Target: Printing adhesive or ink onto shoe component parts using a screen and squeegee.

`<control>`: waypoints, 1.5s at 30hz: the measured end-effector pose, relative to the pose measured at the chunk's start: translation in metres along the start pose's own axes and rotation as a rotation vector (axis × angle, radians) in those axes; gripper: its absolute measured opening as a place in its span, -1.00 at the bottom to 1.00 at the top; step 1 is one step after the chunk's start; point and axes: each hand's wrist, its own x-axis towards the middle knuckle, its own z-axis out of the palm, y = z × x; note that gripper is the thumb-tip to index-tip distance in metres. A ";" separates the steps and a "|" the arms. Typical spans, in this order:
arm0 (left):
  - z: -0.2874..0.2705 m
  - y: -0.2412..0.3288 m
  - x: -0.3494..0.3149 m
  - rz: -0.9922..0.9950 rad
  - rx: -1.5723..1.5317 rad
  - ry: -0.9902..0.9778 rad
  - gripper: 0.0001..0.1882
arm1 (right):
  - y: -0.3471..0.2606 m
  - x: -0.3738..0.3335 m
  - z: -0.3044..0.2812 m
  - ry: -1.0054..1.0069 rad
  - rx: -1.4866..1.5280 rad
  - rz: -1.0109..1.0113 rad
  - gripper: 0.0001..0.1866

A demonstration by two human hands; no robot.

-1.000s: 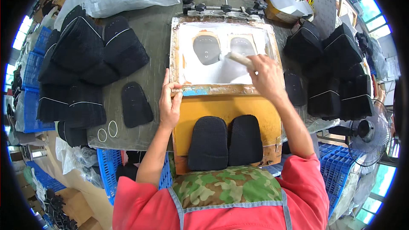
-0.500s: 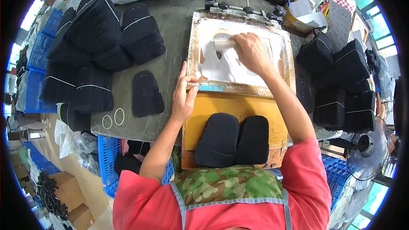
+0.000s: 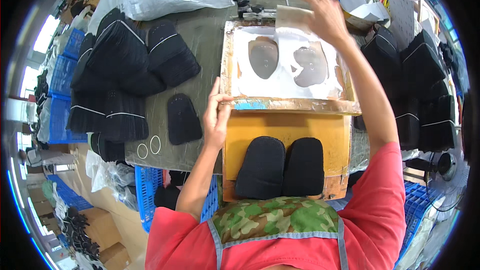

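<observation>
A wooden-edged screen printing frame [image 3: 295,103], smeared with white paste, lies over a yellow board [image 3: 315,124]. Two grey rounded shapes show through its mesh. My left hand [image 3: 217,115] grips the frame's near left corner, thumb on top and fingers along the side. My right hand [image 3: 325,17], slightly blurred, is closed on a pale, flat squeegee [image 3: 294,19] at the frame's far side; white paste hangs along the squeegee's lower edge. Two black rounded fabric pads [image 3: 261,167] rest side by side on the board's near end.
Banded stacks of black pads [image 3: 122,52] stand on the left of the grey table [image 3: 212,35], more stacks [image 3: 382,65] on the right. A single pad [image 3: 184,119] and two white rings [image 3: 155,145] lie left. Clamps [image 3: 255,10] hold the frame's far edge. A fan [image 3: 446,166] stands right.
My right hand has moved away from me and to the right with the squeegee, from mid-screen to the far edge. Two grey shapes now show in the paste. My left hand keeps its corner.
</observation>
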 end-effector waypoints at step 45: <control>0.035 -0.043 0.127 0.016 0.704 -0.241 -0.88 | 0.090 -0.325 -0.070 -0.067 0.357 1.106 -0.61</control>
